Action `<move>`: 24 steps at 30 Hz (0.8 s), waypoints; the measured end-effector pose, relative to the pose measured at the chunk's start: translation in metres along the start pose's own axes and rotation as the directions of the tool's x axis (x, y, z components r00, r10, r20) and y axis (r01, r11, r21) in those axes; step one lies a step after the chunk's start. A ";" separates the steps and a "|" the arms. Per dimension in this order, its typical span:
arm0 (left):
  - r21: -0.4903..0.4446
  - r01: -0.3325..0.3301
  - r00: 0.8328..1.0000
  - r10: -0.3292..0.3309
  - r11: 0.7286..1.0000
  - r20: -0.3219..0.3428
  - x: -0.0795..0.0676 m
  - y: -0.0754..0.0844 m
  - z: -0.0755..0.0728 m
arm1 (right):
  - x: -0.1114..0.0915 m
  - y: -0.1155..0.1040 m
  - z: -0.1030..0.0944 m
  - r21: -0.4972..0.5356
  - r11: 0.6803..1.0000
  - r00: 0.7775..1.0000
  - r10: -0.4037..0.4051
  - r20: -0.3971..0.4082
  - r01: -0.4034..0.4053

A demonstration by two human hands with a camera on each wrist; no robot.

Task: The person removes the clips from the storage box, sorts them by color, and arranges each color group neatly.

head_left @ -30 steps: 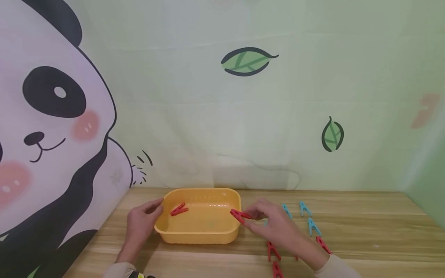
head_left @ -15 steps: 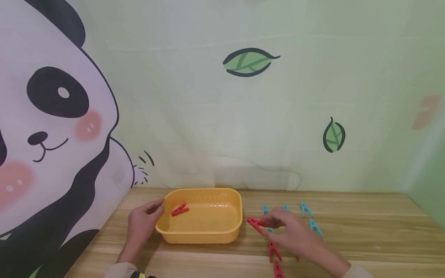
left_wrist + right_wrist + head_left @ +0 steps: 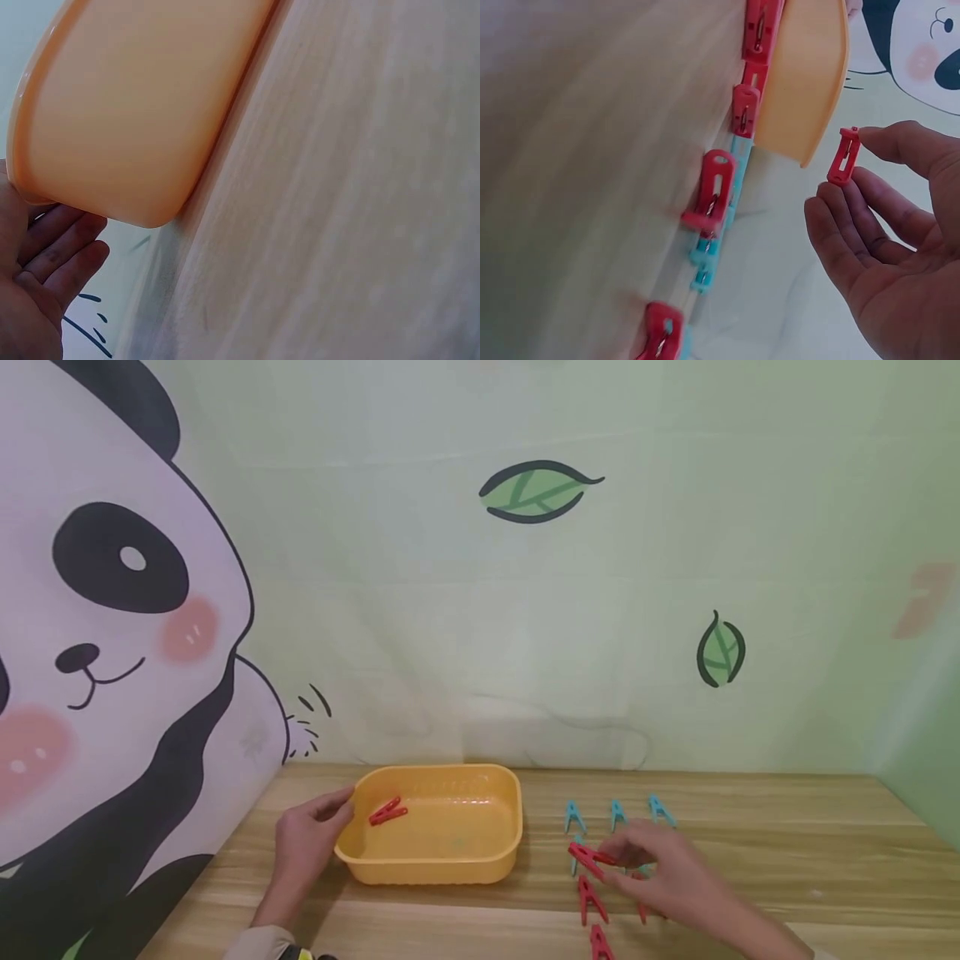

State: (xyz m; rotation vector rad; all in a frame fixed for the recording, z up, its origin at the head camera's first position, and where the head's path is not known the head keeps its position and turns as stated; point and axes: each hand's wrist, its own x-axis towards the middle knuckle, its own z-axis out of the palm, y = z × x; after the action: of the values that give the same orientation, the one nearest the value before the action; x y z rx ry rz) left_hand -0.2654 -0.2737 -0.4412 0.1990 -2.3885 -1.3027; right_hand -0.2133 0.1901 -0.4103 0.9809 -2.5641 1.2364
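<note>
At the left end of the yellow plastic basin [image 3: 431, 873], my left hand [image 3: 309, 839] grips the rim between thumb and fingers. A red clothespin [image 3: 387, 812] lies inside the basin, toward its left. My right hand [image 3: 671, 868] pinches another red clothespin [image 3: 588, 858] by its handle ends, thumb on one side and fingers on the other. That clothespin is held above the table, as the right wrist view shows, and overlaps a blue clothespin [image 3: 576, 842] in the head view. In the left wrist view, fingers [image 3: 71, 247] extend behind the basin wall.
On the wooden table [image 3: 810, 860], right of the basin, stand rows of clothespins. Several are blue, including one at the back [image 3: 618, 816]; red ones [image 3: 592, 902] stand nearer, some partly behind my right hand. A panda-printed wall covering [image 3: 420, 610] rises behind.
My right hand has moved right, from the basin's right rim to over the rows of clothespins, still holding the red clothespin. My left hand has stayed on the basin.
</note>
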 end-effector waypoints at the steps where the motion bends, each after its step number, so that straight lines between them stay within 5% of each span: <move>1: 0.003 0.001 1.000 -0.001 1.000 -0.001 0.000 0.000 0.000 | -0.003 0.001 -0.001 0.009 1.000 1.000 -0.004 0.010 0.004; 7: 0.000 0.004 1.000 -0.004 1.000 0.004 0.001 -0.002 0.001 | -0.019 0.005 -0.012 0.034 0.992 0.989 0.115 0.091 -0.119; 15: 0.002 0.027 0.999 -0.027 1.000 0.025 0.000 0.001 -0.001 | -0.037 0.010 -0.025 0.067 0.947 0.925 0.290 0.246 -0.315; 24: 0.007 0.019 1.000 -0.019 1.000 0.023 0.000 0.001 -0.001 | -0.053 0.013 -0.034 0.030 0.924 0.866 0.345 0.361 -0.381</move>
State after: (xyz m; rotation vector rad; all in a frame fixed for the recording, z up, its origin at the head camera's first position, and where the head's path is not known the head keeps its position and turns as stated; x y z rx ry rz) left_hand -0.2651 -0.2734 -0.4398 0.2103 -2.4167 -1.3126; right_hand -0.1849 0.2474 -0.4169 0.8190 -3.1086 1.3989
